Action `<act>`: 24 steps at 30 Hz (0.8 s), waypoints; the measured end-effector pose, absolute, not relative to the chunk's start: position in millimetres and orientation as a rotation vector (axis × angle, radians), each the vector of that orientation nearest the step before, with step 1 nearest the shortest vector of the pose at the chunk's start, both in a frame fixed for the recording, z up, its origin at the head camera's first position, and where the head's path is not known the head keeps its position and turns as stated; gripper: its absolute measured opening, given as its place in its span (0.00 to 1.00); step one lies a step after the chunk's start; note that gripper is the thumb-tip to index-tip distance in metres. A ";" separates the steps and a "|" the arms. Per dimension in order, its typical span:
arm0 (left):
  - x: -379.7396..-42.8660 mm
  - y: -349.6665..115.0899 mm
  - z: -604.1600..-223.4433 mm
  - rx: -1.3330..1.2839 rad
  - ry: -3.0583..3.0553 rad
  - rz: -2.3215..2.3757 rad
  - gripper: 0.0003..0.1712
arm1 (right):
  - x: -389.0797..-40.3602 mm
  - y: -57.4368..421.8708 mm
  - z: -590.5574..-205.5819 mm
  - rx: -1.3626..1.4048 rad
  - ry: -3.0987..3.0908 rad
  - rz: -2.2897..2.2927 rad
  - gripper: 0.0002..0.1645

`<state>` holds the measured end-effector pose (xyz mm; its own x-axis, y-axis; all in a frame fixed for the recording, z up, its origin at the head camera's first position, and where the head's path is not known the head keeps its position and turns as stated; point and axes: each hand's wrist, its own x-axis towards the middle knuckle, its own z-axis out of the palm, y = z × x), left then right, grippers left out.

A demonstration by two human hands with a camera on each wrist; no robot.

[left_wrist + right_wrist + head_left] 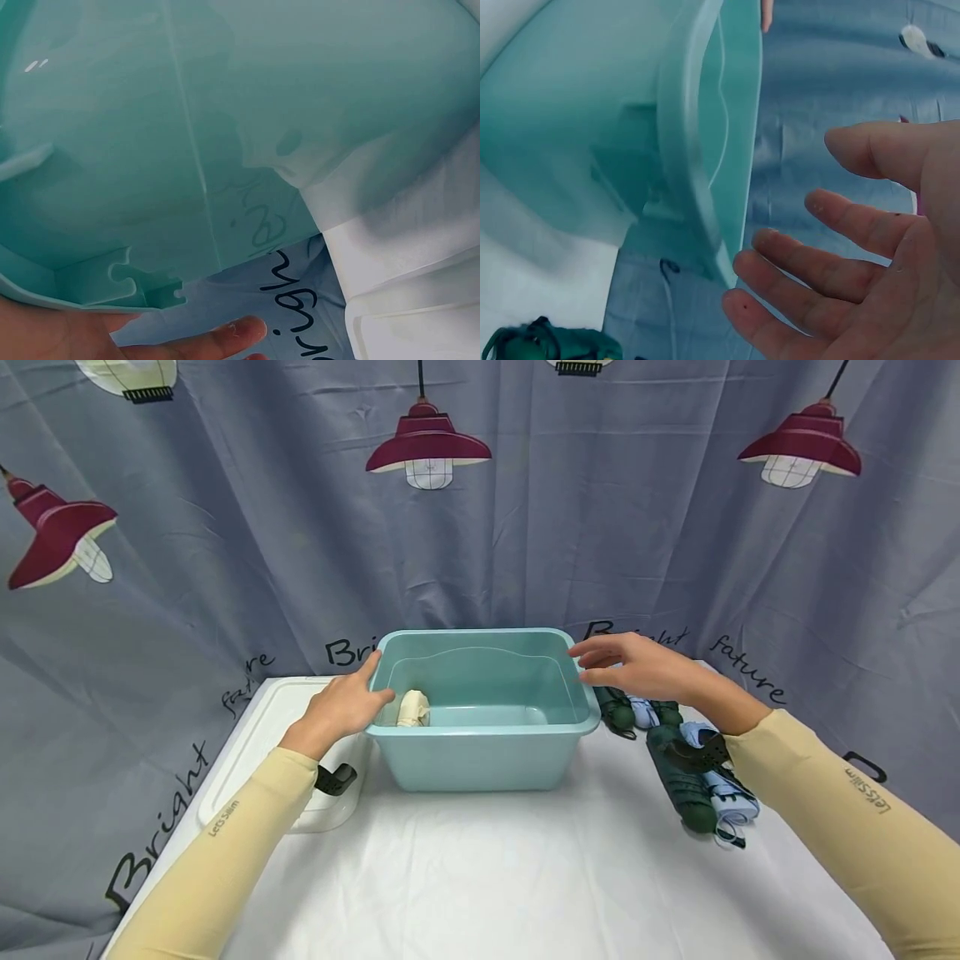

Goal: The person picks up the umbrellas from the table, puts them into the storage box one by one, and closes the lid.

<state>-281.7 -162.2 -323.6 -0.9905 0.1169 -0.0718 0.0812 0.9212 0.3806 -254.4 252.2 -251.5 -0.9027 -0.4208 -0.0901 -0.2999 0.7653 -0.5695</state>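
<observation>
A light teal plastic bin [480,764] stands upright on the white table, its opening facing up. Inside it, by the left wall, lies a small cream rolled bundle [413,710]. My left hand [339,717] is at the bin's left rim, thumb reaching over the edge; in the left wrist view its fingers [217,339] stretch out straight beneath the rim. Just beyond the right rim is my right hand [637,667], fingers spread and loosely bent, holding nothing. The right wrist view shows a gap between its palm and the bin.
Several dark green rolls [682,777] and light blue rolls [731,797] with cords lie right of the bin, under the right forearm. A whitish plastic lid [247,739] lies flat at the left. Behind the table hangs a grey-blue curtain [495,552] with printed lamps.
</observation>
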 end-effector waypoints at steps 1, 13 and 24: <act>-281.8 -162.1 -323.2 0.158 2.986 0.583 0.48 | -253.6 255.1 -251.7 -0.550 2.748 -0.845 0.31; -284.5 -162.7 -322.1 0.162 2.983 0.575 0.47 | -247.3 289.0 -258.4 -0.458 2.767 -0.917 0.30; -283.0 -162.2 -324.2 0.157 2.977 0.590 0.47 | -243.3 319.6 -271.0 -0.406 2.781 -0.878 0.34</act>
<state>-283.0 -162.2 -324.2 -0.9895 0.1207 -0.0801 0.0810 0.9194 0.3849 -243.3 319.6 -271.0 -0.9430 -0.3163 -0.1033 -0.1997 0.7863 -0.5847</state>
